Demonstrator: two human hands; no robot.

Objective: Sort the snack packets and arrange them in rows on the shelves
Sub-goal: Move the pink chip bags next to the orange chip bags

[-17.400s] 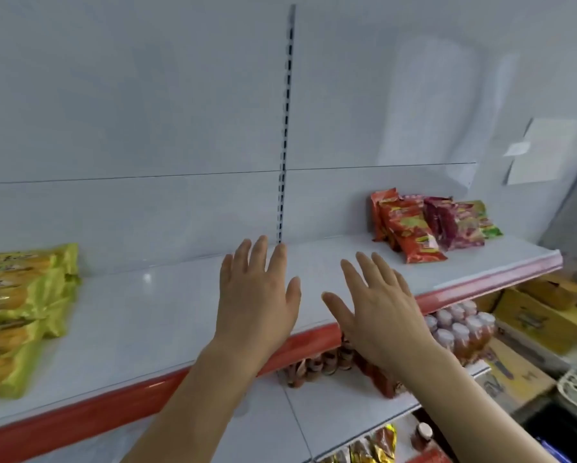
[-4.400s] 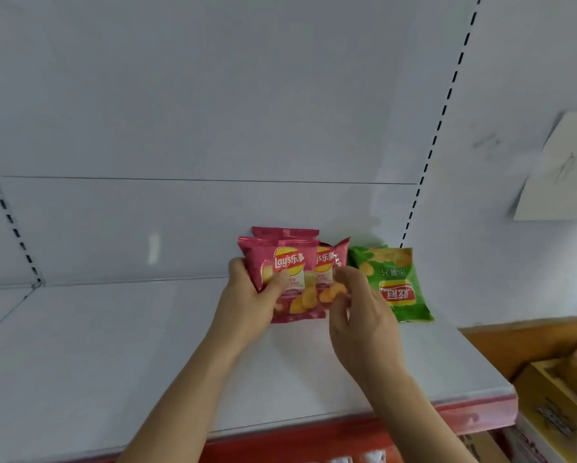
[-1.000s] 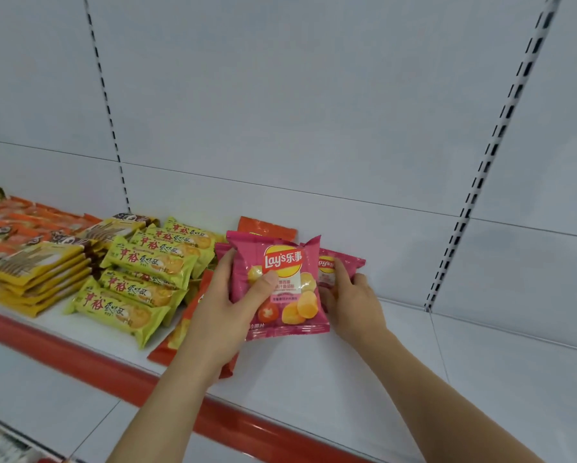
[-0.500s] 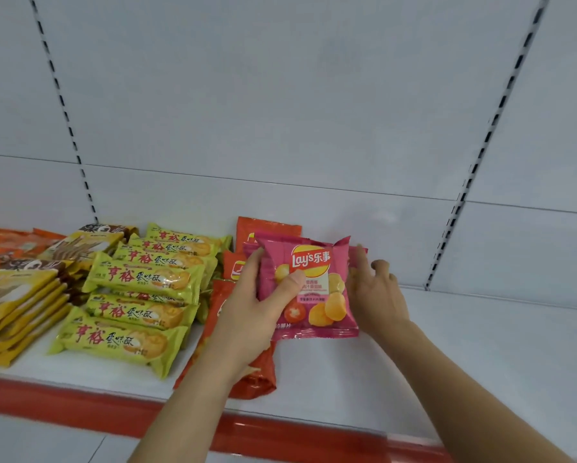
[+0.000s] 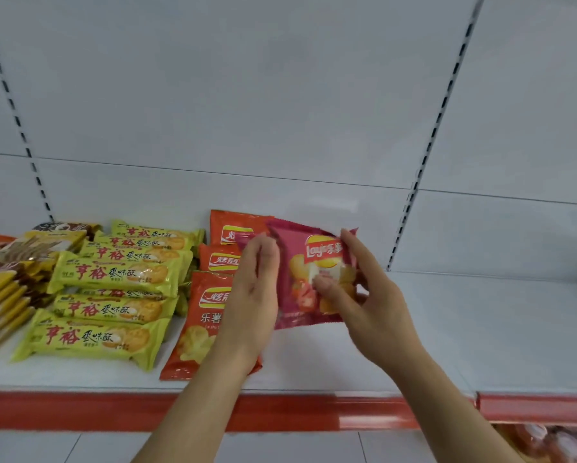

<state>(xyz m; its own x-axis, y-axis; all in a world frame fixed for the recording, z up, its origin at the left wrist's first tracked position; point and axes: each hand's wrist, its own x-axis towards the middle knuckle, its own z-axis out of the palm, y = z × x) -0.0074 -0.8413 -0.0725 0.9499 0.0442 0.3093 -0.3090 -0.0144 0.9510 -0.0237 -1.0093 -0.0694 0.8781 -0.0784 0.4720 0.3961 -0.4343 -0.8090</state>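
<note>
My right hand [image 5: 367, 299] pinches a pink Lay's crisp packet [image 5: 304, 262], thumb on its front and fingers behind, and holds it upright just above the white shelf [image 5: 481, 329]. My left hand [image 5: 257, 289] stands edge-on with straight fingers against the packet's left side. The corner of a second pink packet [image 5: 243, 237] pokes out above those fingers; the rest of it is hidden. Directly left lies a column of three orange crisp packets [image 5: 210, 259], partly covered by my left hand and wrist.
Yellow-green biscuit packets [image 5: 113, 272] lie stacked in rows left of the orange ones, with yellow and brown packets [image 5: 20, 255] further left. The shelf has a red front strip [image 5: 297, 412]. Bottles [image 5: 554, 442] show on a lower shelf at bottom right.
The pink packet has passed from my left hand's grip to my right hand's pinch. My left thumb has left its front and the hand now stands flat beside it.
</note>
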